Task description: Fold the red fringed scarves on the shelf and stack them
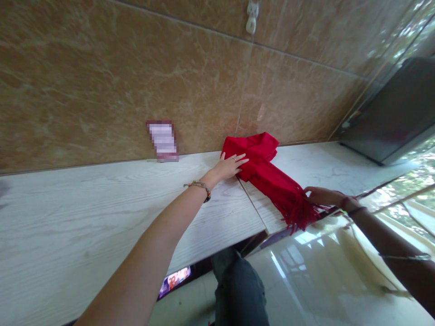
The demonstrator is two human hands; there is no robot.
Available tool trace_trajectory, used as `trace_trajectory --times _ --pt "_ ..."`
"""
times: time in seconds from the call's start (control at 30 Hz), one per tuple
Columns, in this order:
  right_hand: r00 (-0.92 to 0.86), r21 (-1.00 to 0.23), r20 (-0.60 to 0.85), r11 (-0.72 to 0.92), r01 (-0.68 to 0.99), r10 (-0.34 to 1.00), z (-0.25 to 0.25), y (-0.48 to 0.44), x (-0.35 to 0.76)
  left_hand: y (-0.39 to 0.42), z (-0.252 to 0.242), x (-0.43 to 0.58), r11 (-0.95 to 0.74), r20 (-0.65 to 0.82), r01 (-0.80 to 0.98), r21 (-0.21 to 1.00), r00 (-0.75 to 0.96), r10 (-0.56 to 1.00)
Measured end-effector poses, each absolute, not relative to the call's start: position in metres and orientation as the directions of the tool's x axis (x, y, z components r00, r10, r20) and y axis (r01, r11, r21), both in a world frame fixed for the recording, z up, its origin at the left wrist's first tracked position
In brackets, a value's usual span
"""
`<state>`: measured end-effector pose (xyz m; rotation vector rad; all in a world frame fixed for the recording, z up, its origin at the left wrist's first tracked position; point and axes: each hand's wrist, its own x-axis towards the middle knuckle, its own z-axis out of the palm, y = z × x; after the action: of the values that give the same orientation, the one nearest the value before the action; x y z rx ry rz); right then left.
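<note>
A red fringed scarf lies folded on the white wood-grain tabletop, bunched against the wall at its far end. My left hand, with a ring on one finger, rests flat on the scarf's left edge, fingers spread. At the fringed end, near the table's front edge, my right hand has its fingers closed on the scarf. Some of the fringe hangs at that edge. The right fingertips are partly hidden by the cloth.
Behind the white table rises a brown marbled wall. A blurred card leans there. A dark grey box-like object stands at the right end. Below are a leg in dark trousers and a lit screen.
</note>
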<state>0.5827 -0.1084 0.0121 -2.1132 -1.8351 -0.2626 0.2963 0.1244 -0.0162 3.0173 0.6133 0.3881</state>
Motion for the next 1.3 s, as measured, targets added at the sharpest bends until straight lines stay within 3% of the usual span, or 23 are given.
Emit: trace_trajectory --times 0.1,0.2,0.4,0.5,0.6,0.67,0.8,1.03,1.17,1.3 --pt "0.175 -0.158 0.276 -0.135 0.978 0.945 0.012 -0.100 0.581 0.124 -0.016 0.294 -0.924 0.225 0.381 0.023 0.899 0.376" --pt "0.119 -0.151 0.334 -0.071 0.986 0.935 0.013 -0.093 0.556 0.119 -0.014 0.289 -0.911 0.223 0.411 -0.022 0.890 0.397" --pt "-0.103 0.102 0.244 0.081 0.992 0.964 -0.018 -0.086 0.480 0.106 -0.022 0.264 -0.887 0.200 0.461 -0.031 0.872 0.446" --pt "-0.126 0.147 0.251 0.091 0.985 0.960 -0.022 -0.087 0.459 0.100 -0.029 0.232 -0.894 0.156 0.446 -0.036 0.886 0.436" --pt "-0.059 0.108 0.333 0.024 0.994 0.941 -0.011 -0.092 0.450 0.094 -0.036 0.192 -0.880 0.087 0.475 -0.011 0.877 0.473" --pt "0.108 0.041 0.395 -0.135 0.990 0.912 -0.003 -0.096 0.451 0.090 -0.039 0.171 -0.852 0.039 0.524 0.013 0.851 0.524" --pt "0.413 -0.120 0.280 -0.395 0.911 0.866 -0.005 -0.105 0.466 0.086 -0.037 0.174 -0.881 0.051 0.472 0.036 0.879 0.474" --pt "0.354 -0.206 0.247 -0.308 0.929 0.902 -0.024 -0.116 0.493 0.057 -0.001 0.283 -0.975 0.334 0.222 -0.024 0.921 0.201" --pt "0.283 -0.201 0.289 -0.231 0.952 0.915 -0.030 -0.120 0.502 0.035 0.014 0.335 -0.975 0.291 0.144 -0.167 0.952 0.090" --pt "0.239 -0.157 0.343 -0.195 0.968 0.908 -0.032 -0.126 0.505 0.035 0.005 0.357 -0.949 0.172 0.210 -0.234 0.970 0.172"
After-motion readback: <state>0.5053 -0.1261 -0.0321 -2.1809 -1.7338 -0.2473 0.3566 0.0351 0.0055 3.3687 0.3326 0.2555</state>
